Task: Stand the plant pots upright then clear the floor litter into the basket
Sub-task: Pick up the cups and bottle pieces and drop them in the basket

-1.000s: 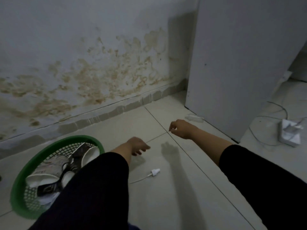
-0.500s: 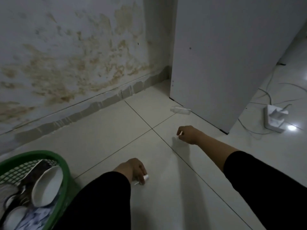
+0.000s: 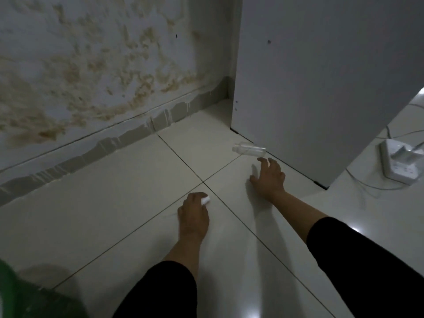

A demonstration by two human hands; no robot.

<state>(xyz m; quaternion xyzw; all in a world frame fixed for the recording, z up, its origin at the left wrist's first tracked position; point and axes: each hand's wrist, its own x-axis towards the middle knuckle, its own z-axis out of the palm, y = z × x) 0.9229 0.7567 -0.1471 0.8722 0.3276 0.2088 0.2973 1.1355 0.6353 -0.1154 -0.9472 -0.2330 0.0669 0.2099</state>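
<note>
- Litter is being worked through now: a small clear plastic bottle (image 3: 249,151) is lying on its side on the pale tiled floor (image 3: 114,203), at about one o'clock from the person, just beside the foot of the white cabinet panel (image 3: 321,88).
- Its long axis is running roughly nine-to-three, with the narrow neck pointing toward nine o'clock and slightly up-frame.
- The right hand (image 3: 269,177) is reaching toward the bottle with fingers spread and relaxed, grasping nothing, fingertips near it but apart from it.
- The left hand (image 3: 193,211) is curling around a small white piece of litter (image 3: 205,200) (too small to tell what it is), at twelve o'clock.
- The green plastic basket (image 3: 9,292) is showing only as a blurred rim at seven o'clock, well apart from both hands.
- Progress, as a judgement: no plant pots are in view, so that step cannot be checked; the bottle is not yet picked up, and both items are waiting to go into the basket.
- A white power strip (image 3: 398,165) with cables is sitting at three o'clock.
</note>
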